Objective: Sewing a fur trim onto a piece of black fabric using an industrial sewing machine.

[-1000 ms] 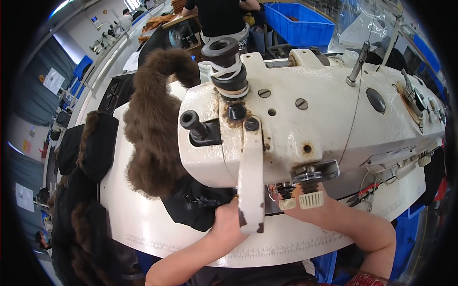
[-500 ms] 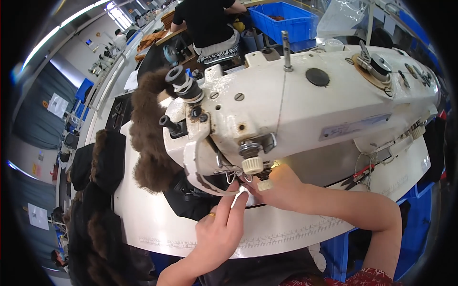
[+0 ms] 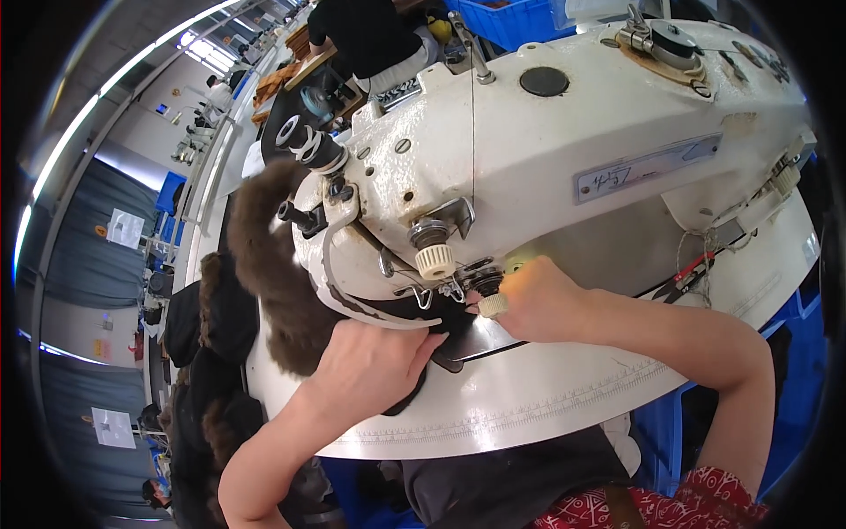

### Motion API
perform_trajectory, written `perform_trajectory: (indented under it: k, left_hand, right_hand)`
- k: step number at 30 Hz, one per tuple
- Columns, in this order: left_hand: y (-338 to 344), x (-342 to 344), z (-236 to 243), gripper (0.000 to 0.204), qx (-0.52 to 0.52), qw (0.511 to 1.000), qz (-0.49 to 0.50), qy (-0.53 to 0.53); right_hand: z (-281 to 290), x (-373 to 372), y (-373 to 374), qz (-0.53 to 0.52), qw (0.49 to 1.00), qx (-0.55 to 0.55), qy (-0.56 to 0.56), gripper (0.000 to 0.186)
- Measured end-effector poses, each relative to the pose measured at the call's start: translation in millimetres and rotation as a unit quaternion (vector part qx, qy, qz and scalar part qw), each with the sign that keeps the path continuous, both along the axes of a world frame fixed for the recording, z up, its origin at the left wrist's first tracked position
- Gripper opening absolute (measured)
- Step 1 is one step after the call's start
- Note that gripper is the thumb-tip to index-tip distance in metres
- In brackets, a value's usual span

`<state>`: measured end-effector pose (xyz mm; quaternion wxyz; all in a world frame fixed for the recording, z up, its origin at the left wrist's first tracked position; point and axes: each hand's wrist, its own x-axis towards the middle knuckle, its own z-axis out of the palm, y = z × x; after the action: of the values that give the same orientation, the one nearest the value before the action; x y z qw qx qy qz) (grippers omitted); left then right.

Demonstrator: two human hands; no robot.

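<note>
Under the head of a white sewing machine point(image 3: 529, 167) lies a piece of black fabric point(image 3: 455, 324). Brown fur trim point(image 3: 264, 247) bunches up to the left of the machine head, by the fabric. My left hand point(image 3: 374, 357) is closed over the fabric just in front of the curved guard, its thumb pointing toward the needle area. My right hand point(image 3: 545, 300) is curled beside the needle area, its fingertips at the fabric's right edge. The machine's knobs partly hide those fingertips, and the needle itself is hard to make out.
Red-handled thread snips point(image 3: 692, 271) lie on the machine bed at right. Black pieces with brown fur point(image 3: 207, 414) are piled at the left. A ruler scale point(image 3: 564, 392) runs along the table's front edge. Beyond the machine are a seated person point(image 3: 366, 44) and a blue bin point(image 3: 515, 22).
My left hand has turned from extended fingers to a closed grip and moved left and up. A small white bit at its fingertips no longer shows. The view has shifted.
</note>
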<state>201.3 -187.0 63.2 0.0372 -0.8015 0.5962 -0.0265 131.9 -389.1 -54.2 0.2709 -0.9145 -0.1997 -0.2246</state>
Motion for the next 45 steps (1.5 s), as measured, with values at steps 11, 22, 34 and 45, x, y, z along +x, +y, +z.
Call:
perform_trajectory:
  k: [11,22,34,45]
  left_hand:
    - [-5,10,12,0.025,0.047,0.950,0.146,0.272]
    - [-18,16,8,0.031,0.112,0.933,0.239,0.246]
    - [-18,19,19,0.026,0.185,0.931,0.208,0.235]
    - [2,13,0,0.009,-0.026,0.970,0.149,0.193]
  right_hand:
    - [4,-3,11,-0.018,0.999,-0.019,0.019,0.006]
    - [0,-2,11,-0.029,0.999,-0.037,0.018,0.009]
    - [1,-2,18,-0.053,0.998,-0.019,-0.028,0.011]
    - [-2,-24,31,0.052,0.985,-0.052,-0.158,0.022]
